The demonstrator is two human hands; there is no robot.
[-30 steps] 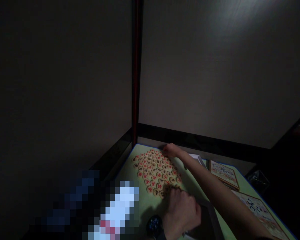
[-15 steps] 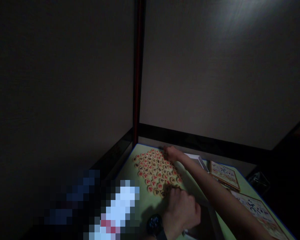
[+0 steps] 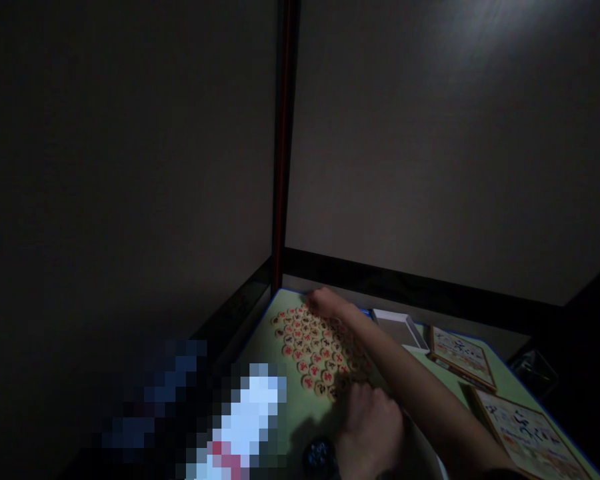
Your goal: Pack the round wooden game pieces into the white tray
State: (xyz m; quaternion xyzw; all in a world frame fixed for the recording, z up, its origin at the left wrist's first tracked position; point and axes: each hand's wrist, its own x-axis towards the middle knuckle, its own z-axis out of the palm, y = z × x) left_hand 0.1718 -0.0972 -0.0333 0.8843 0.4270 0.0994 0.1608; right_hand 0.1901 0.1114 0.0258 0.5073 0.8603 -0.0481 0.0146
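Observation:
Round wooden xiangqi pieces, marked with red and black characters, lie spread close together in a single layer on a pale green tabletop. My right hand reaches across to the far edge of the pieces, its fingers curled down at the back row. At the near edge, my left hand is closed with the knuckles up, against the closest pieces. A dark watch sits on the left wrist. Both sets of fingertips are hidden, so whatever they hold cannot be made out.
A white open box tray lies at the back of the table. Two flat printed boxes lie along the right side, partly behind my right forearm. Walls meet in a corner behind the table. A blurred bright patch is at the lower left.
My right hand has moved left along the far edge of the pieces. My left hand stays by the near edge. The view has shifted slightly, uncovering more of the white tray.

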